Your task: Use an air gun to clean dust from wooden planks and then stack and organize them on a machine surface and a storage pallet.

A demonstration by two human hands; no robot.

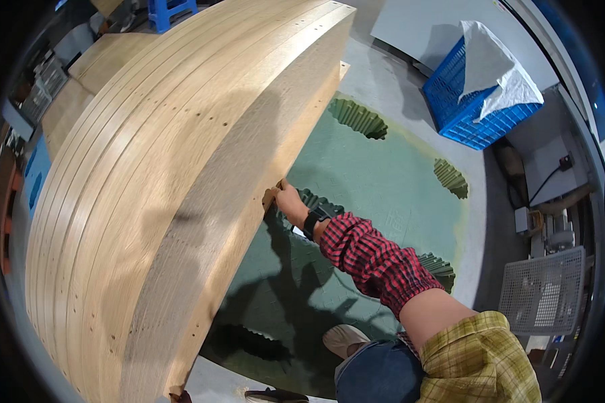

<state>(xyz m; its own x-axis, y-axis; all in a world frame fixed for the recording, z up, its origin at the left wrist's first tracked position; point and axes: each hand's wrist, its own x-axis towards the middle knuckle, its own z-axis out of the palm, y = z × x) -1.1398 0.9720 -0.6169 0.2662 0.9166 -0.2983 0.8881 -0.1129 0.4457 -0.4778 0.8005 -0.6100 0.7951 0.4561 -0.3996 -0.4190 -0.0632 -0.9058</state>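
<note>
Our right arm (381,260) stretches toward ten o'clock, right hand (290,203) gripping the wooden panel (208,168); left hand, we cannot tell.

Bright light from above, black rim
Pale sheen streaks the boards (134,134); dark shadows cross them and the green slab (390,174) (detail is fairly crisp), while fisheye distortion bends outer edges.
</note>
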